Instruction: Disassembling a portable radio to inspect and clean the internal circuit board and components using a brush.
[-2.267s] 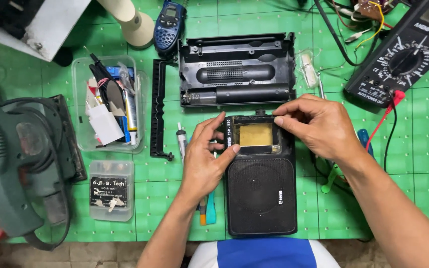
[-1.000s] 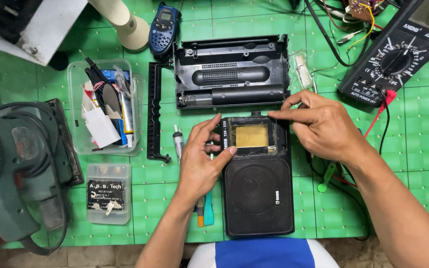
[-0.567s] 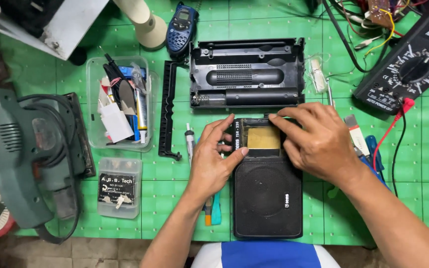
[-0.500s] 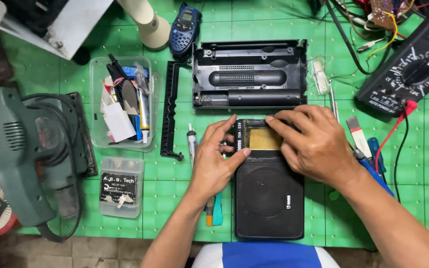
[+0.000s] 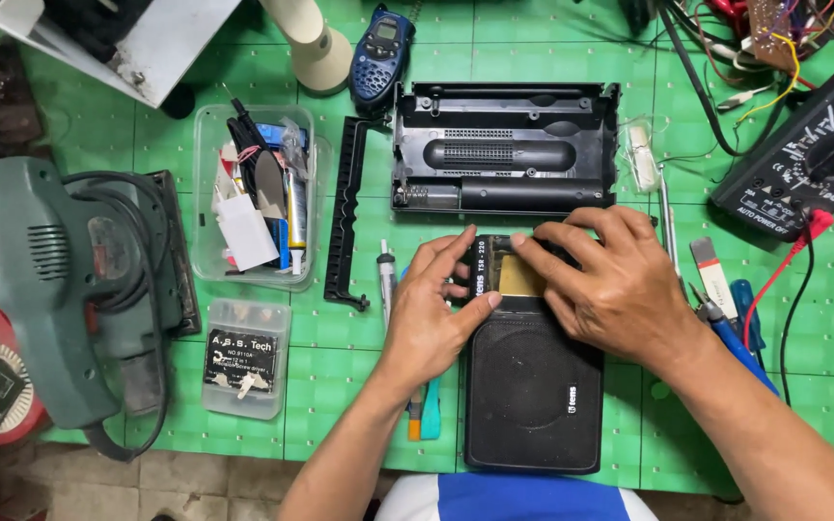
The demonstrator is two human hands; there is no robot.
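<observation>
On the green mat [image 5: 340, 386], both hands grip a black radio [image 5: 533, 386].

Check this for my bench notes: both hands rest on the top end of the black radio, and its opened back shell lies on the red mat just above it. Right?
Not quite. The mat is green, not red, as the head view shows. The rest holds: the left hand and right hand rest on the top end of the black radio, and the back shell lies just above it.

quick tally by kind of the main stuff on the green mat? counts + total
Black radio front, under left hand and right hand: 1
Black back shell: 1
Multimeter: 1
Blue handset: 1
Green sander: 1
Clear plastic boxes: 2
Total: 7
</observation>
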